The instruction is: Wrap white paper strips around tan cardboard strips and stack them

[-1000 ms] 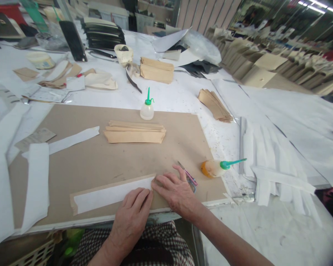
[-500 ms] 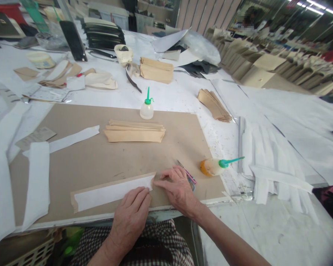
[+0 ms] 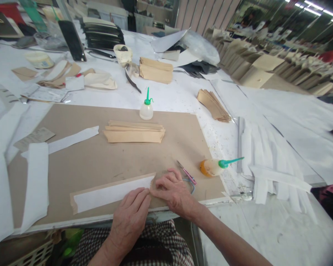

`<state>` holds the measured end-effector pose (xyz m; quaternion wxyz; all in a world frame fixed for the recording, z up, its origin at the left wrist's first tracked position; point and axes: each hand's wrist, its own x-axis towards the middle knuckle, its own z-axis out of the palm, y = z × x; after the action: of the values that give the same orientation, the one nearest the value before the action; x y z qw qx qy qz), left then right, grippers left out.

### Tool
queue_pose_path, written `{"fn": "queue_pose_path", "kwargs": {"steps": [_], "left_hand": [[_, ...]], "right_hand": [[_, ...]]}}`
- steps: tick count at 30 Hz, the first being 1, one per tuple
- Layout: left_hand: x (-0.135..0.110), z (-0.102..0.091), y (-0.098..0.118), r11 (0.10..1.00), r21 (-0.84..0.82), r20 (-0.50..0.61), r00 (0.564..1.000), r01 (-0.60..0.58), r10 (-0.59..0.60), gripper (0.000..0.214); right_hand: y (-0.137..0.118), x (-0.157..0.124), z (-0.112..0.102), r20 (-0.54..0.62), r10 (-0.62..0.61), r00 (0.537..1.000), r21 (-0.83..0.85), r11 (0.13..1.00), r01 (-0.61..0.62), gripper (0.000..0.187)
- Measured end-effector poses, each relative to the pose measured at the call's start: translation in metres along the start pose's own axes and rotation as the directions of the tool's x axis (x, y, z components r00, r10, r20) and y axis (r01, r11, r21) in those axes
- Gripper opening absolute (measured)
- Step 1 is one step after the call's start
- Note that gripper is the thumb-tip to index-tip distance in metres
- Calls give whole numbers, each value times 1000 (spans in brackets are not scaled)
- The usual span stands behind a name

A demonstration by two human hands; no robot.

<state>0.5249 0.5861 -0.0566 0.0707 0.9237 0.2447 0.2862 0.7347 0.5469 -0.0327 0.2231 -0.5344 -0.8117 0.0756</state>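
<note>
Both hands at the right end of a white strip (image 3: 108, 195) laid on a tan piece (image 3: 74, 204), near the front edge of the brown board (image 3: 83, 159) on the tabletop (image 3: 180, 98).
The left hand (image 3: 133, 210) rests, fingers together, on the near edge; the right hand (image 3: 174, 193) has its fingertips at the tan end — whether either grip is clamped on the material cannot be told. Good practice: anchor the strip lightly, work the end in small, even presses, and keep the margin straight and uncreased. Marks on the paper sheet (image 3: 48, 93) are illegible; no brand is readable.
</note>
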Motion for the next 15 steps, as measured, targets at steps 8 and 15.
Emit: {"fn": "queue_pose_path", "kwargs": {"steps": [8, 15], "left_hand": [[8, -4, -8, 995, -25, 55, 994, 96, -95, 20], [21, 0, -18, 990, 55, 78, 988, 128, -132, 30]], "right_hand": [[2, -2, 5, -238, 244, 940, 238, 953, -187, 33], [-3, 2, 5, -169, 197, 966, 58, 980, -189, 28]]}}
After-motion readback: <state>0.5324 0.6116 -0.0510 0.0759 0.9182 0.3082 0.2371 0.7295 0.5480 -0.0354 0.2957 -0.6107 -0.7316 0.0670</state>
